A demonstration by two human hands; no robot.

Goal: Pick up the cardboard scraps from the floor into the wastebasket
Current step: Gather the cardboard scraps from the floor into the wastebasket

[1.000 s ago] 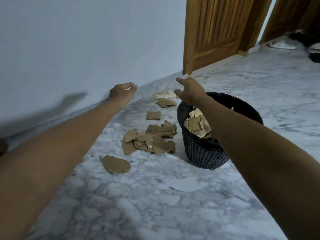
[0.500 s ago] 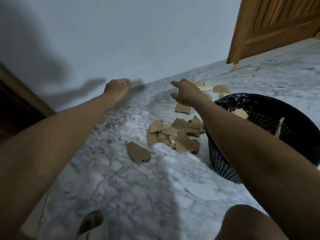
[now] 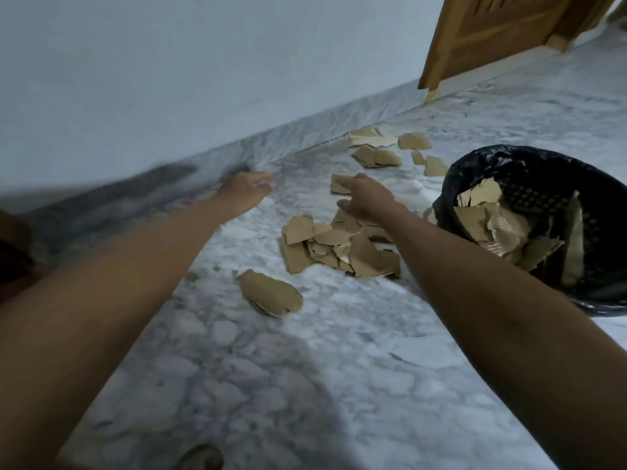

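Handling: the scraps (image 3: 339, 247) look light, thin and fairly stiff; lying flat on smooth marble, they will likely need a fingertip under a torn or lifted edge, or a gather of several overlapping pieces at once.
Look: tan, ragged-edged torn cardboard, some curled, some showing a paler side.
Place: a main heap on the floor (image 3: 305, 385) just left of the basket (image 3: 529, 164); one piece (image 3: 269, 292) apart, nearer the camera; more scattered toward the wall (image 3: 169, 62) and door (image 3: 502, 32). The basket already holds several.
Right hand (image 3: 364, 198): fingers spread loosely over the heap's far edge, holding nothing.
Left hand (image 3: 246, 189): blurred, fingers curled in; whether it holds anything, I cannot tell.
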